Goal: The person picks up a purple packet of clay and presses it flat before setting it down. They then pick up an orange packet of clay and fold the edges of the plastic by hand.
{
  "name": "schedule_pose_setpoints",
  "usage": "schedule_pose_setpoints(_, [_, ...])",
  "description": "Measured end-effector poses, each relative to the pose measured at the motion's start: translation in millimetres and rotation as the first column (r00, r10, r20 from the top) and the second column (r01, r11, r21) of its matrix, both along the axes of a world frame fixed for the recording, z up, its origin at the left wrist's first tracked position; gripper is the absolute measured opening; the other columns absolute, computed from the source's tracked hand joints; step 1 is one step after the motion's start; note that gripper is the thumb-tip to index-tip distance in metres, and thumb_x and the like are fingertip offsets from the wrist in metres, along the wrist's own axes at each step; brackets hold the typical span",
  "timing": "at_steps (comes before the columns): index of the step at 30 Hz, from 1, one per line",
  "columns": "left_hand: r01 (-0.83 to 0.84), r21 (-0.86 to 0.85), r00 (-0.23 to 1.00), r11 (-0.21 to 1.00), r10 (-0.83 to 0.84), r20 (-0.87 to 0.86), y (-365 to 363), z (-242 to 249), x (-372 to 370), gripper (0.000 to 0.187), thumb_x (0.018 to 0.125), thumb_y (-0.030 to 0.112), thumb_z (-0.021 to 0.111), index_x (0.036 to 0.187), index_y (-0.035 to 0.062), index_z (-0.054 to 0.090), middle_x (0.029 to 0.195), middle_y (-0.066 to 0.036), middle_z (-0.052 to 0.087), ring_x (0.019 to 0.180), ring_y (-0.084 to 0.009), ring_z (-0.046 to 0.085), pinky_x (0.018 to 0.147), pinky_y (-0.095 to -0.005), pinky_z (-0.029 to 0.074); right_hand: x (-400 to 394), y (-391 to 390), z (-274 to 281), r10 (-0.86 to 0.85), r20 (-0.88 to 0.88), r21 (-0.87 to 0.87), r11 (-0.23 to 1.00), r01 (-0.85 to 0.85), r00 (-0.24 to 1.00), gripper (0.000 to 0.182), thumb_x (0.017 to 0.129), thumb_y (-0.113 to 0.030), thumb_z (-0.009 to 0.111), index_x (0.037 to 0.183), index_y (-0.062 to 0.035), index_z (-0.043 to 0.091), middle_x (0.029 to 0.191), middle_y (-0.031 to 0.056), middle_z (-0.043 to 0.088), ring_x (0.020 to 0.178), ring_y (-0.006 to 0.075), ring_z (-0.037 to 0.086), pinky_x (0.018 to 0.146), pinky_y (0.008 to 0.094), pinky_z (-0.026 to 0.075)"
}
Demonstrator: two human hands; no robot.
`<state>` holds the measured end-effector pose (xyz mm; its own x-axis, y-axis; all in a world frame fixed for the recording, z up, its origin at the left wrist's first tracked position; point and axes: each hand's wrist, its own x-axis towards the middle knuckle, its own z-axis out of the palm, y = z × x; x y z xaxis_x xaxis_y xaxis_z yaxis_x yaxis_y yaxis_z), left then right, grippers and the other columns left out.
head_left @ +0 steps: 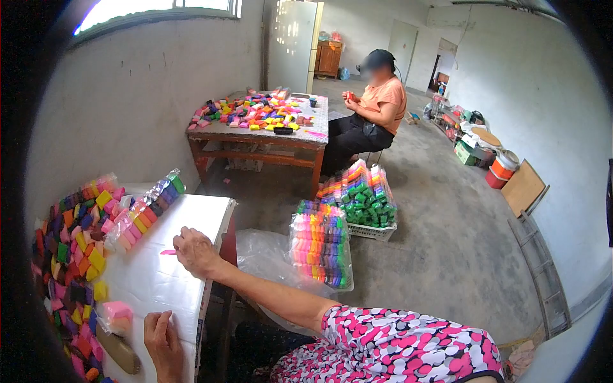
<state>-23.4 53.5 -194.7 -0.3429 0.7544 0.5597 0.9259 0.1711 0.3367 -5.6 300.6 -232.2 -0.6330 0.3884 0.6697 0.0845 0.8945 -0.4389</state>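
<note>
My right hand [196,252] is over the white table top [198,217], its fingers bent and closed at a thin flat pink strip [168,252]. The strip's other end is hidden by the fingers. Lower down, my left hand [163,345] rests near the table's front edge, fingers loosely bent and slightly apart, with no object visible in it. Left of that hand are a wrapped pink block [117,315] and a flat brownish-grey object [119,350]. A clear-wrapped row of coloured blocks [143,217] lies beyond my right hand.
Many small coloured packets [80,255] cover the table's left side. Crates of packed rows [320,246] and green packets [367,207] stand on the floor by a plastic bag [262,255]. Another person [383,102] sits at a second table [255,135], hands around something red.
</note>
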Motion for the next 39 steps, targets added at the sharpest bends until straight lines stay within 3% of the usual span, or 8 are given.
schedule_pose_setpoints(12, [0.004, 0.015, 1.0, 1.0, -0.004, 0.003, 0.1, 1.4, 2.4, 0.015, 0.087, -0.004, 0.053, 0.099, -0.005, 0.061, 0.087, -0.016, 0.056, 0.081, -0.0319, 0.056, 0.071, -0.0393, 0.046, 1.4, -0.8, 1.8, 0.002, 0.011, -0.013, 1.0, -0.002, 1.0, 0.009, 0.08, -0.01, 0.061, 0.082, -0.0011, 0.061, 0.089, 0.0165, 0.057, 0.085, 0.0315, 0.058, 0.08, 0.0409, 0.048])
schedule_pose_setpoints(15, [-0.006, 0.027, 0.999, 1.0, 0.004, 0.044, 1.7, -1.3, -0.8, 0.018, 0.083, -0.006, 0.055, 0.099, -0.0048, 0.063, 0.087, -0.017, 0.055, 0.08, -0.033, 0.055, 0.068, -0.04, 0.045, -9.0, 5.6, -8.4, -0.004, 0.047, 0.032, 0.999, 0.003, 0.999, 0.01, 0.08, -0.01, 0.059, 0.082, -0.0015, 0.063, 0.088, 0.0183, 0.059, 0.086, 0.0329, 0.059, 0.081, 0.0401, 0.049])
schedule_pose_setpoints(16, [-0.033, 0.015, 0.999, 0.999, 0.032, 0.019, 2.5, -0.9, -0.7, 0.018, 0.082, -0.006, 0.055, 0.098, -0.0036, 0.063, 0.085, -0.017, 0.056, 0.078, -0.0328, 0.056, 0.068, -0.0405, 0.045, -13.3, 11.1, -13.6, 0.016, 0.083, 0.051, 0.998, -0.021, 0.996, 0.01, 0.08, -0.008, 0.057, 0.082, -0.0028, 0.065, 0.088, 0.0181, 0.061, 0.087, 0.033, 0.059, 0.082, 0.0404, 0.049])
schedule_pose_setpoints(18, [-0.025, 0.061, 1.0, 0.998, 0.024, 0.01, 5.9, -6.4, -7.5, 0.021, 0.079, -0.006, 0.057, 0.098, -0.0004, 0.064, 0.084, -0.016, 0.057, 0.077, -0.0338, 0.056, 0.067, -0.0409, 0.046, -9.9, 17.6, -11.6, 0.136, -0.021, -0.057, 0.989, -0.137, 0.99, 0.012, 0.08, -0.007, 0.055, 0.082, -0.004, 0.066, 0.089, 0.0175, 0.062, 0.089, 0.0337, 0.059, 0.082, 0.0429, 0.049])
schedule_pose_setpoints(19, [-0.027, 0.065, 0.999, 0.998, 0.028, -0.026, 5.5, -8.0, -10.3, 0.015, 0.084, -0.002, 0.061, 0.098, -0.0007, 0.065, 0.084, -0.015, 0.058, 0.074, -0.0296, 0.057, 0.065, -0.0366, 0.047, -9.7, 16.3, -8.9, 0.14, -0.048, -0.101, 0.984, -0.144, 0.989, 0.013, 0.08, -0.006, 0.053, 0.082, -0.0032, 0.065, 0.088, 0.0188, 0.061, 0.088, 0.035, 0.059, 0.082, 0.0436, 0.048])
schedule_pose_setpoints(20, [-0.02, 0.066, 1.0, 0.998, 0.019, 0.005, 3.5, -7.1, -10.5, 0.015, 0.083, -0.001, 0.062, 0.098, -0.0005, 0.065, 0.085, -0.015, 0.058, 0.075, -0.029, 0.058, 0.065, -0.0361, 0.047, -4.0, 19.9, -7.5, 0.22, -0.05, 0.055, 0.975, -0.217, 0.974, 0.013, 0.08, -0.007, 0.053, 0.082, -0.0025, 0.065, 0.088, 0.0196, 0.061, 0.088, 0.0361, 0.059, 0.081, 0.0441, 0.048])
schedule_pose_setpoints(22, [-0.008, 0.051, 0.999, 0.999, 0.01, -0.038, -3.8, -10.2, -13.0, 0.016, 0.083, -0.001, 0.062, 0.098, 0.001, 0.066, 0.088, -0.014, 0.06, 0.077, -0.0285, 0.059, 0.066, -0.0359, 0.048, 0.9, 6.4, 1.9, 0.093, 0.025, -0.057, 0.994, -0.091, 0.995, 0.013, 0.081, -0.01, 0.055, 0.083, -0.0018, 0.064, 0.086, 0.02, 0.06, 0.086, 0.0364, 0.059, 0.078, 0.0449, 0.048])
schedule_pose_setpoints(39, [0.017, 0.021, 0.999, 1.0, -0.016, -0.039, -10.9, -9.4, -13.3, 0.022, 0.077, 0.004, 0.065, 0.099, 0.0026, 0.066, 0.09, -0.012, 0.062, 0.087, -0.0302, 0.061, 0.076, -0.039, 0.05, 2.7, 1.8, 10.9, 0.032, 0.116, 0.009, 0.999, -0.034, 0.993, 0.013, 0.084, -0.014, 0.059, 0.088, -0.0055, 0.067, 0.084, 0.0145, 0.06, 0.078, 0.0312, 0.061, 0.072, 0.0426, 0.048])
